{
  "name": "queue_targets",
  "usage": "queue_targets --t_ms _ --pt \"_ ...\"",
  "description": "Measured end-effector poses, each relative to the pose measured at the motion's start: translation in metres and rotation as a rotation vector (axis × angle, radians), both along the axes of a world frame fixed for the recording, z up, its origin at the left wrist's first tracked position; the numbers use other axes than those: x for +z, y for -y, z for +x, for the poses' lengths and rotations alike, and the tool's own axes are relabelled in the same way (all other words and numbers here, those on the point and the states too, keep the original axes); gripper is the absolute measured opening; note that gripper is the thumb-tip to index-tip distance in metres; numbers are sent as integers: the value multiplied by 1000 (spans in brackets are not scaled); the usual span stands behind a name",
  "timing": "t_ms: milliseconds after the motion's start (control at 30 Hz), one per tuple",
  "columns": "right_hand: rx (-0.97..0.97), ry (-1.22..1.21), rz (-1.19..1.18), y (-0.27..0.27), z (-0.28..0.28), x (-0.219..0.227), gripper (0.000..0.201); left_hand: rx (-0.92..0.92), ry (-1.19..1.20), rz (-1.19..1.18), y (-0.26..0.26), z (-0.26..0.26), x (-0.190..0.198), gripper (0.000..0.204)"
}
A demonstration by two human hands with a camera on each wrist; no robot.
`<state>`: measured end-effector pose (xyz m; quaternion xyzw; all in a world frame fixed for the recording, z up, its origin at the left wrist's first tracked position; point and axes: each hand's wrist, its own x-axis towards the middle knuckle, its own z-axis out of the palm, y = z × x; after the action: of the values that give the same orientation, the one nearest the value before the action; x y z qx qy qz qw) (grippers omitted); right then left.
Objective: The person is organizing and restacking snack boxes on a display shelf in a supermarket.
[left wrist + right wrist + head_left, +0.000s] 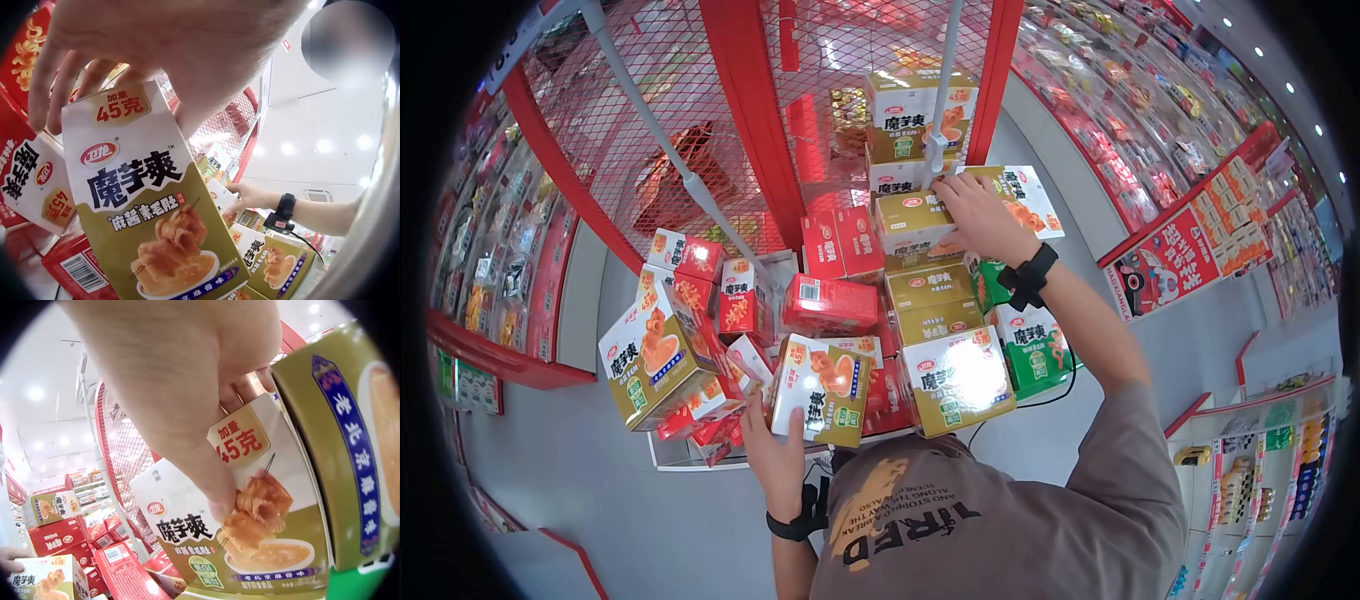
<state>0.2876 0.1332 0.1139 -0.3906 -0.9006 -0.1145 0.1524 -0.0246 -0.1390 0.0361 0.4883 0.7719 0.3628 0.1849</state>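
Near the cluster's front edge, the left hand (776, 455) holds a gold-and-white box (828, 392) by its left end. The left wrist view shows this box (134, 187) large below the hand (162, 50), thumb at one edge and fingers at the other. Farther back, the right hand (992, 218) grips another gold-and-white box (908, 218) on a row of similar ones. In the right wrist view its thumb lies on the front of the box (275, 519), and the fingers of the hand (169, 381) reach over the top, partly hidden.
Red boxes (832, 303) fill the middle of a white tray (700, 462); a tilted gold box (655, 360) stands at left. Green boxes (1036, 352) are at right. Behind rise red mesh panels (750, 110) and a grey pole (650, 120). Stocked shelves (1120, 110) line the sides.
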Motion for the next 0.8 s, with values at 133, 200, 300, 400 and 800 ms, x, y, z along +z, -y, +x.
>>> queue_targets --t_ms 133,200,300,400,800 --pt "132 47 86 15 -9 22 66 -95 -185 60 2 -1 1 62" --pt "212 31 121 36 -13 45 63 -139 -236 108 -2 1 3 62" --pt "126 -186 -255 61 14 92 65 -228 -294 135 -5 0 13 62" --pt "72 -344 -541 67 72 109 72 -285 -353 83 -8 1 26 63" --pt "-182 -454 -578 90 153 54 82 -586 -105 206 -187 55 120 39"
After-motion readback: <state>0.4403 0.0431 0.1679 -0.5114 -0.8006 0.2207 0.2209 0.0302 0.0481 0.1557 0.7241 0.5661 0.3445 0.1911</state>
